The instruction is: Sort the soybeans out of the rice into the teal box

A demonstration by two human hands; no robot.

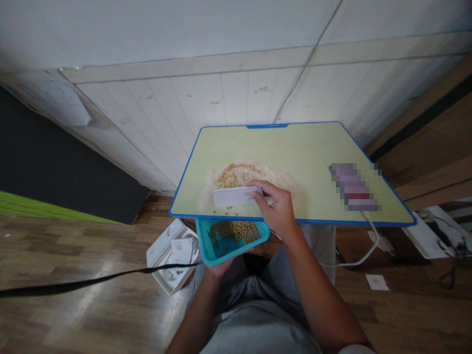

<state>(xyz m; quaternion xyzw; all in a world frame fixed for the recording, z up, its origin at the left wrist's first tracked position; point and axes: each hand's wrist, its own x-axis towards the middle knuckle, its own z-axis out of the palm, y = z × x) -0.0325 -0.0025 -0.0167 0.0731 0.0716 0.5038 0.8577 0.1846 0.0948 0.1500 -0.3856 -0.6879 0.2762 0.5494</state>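
My right hand [275, 206] pinches one end of a flat white card [234, 196], held on edge over the near part of the table. Just behind the card, yellow soybeans [230, 173] lie mixed into a spread of white rice grains [282, 179]. A few beans rest between the card and the table's front edge. Below that edge, my left hand [223, 267] holds up a turquoise plastic tub [201, 246] from underneath; its fingers are mostly hidden. Inside the tub, soybeans [239, 231] cover much of the bottom.
The small table [306, 142] has a pale green top and blue rim, against a white wall. On its right lies a blurred-out phone [354, 187] with a white cable [372, 246]. An opened white box [173, 255] sits on the floor at left; a black strap [99, 280] crosses there.
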